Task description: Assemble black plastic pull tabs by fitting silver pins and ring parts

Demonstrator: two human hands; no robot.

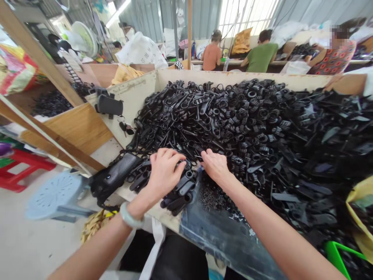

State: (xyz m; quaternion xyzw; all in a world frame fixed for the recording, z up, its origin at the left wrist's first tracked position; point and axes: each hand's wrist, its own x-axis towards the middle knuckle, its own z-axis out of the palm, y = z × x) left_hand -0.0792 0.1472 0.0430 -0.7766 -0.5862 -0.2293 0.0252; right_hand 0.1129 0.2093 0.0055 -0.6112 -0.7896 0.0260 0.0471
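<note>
My left hand point(163, 175), a pale bangle on its wrist, curls over the near edge of the black pile. Its thumb and index finger close around a black plastic part point(181, 161), largely hidden by the fingers. Opposite it, my right hand point(216, 166) pinches a thin, shiny metallic piece point(198, 156) pointing toward the left hand; its kind is too small to tell. Below the left hand lie several black clip-like parts with round ends point(186, 182). Small dark metal bits point(214, 196) are heaped under the right hand.
A large heap of black plastic parts point(204, 105) fills the walled bench. A black mesh pouch point(119, 175) lies left; keys point(126, 127) hang on the side wall. A green bin point(335, 252) stands at right. Several people sit working at the back.
</note>
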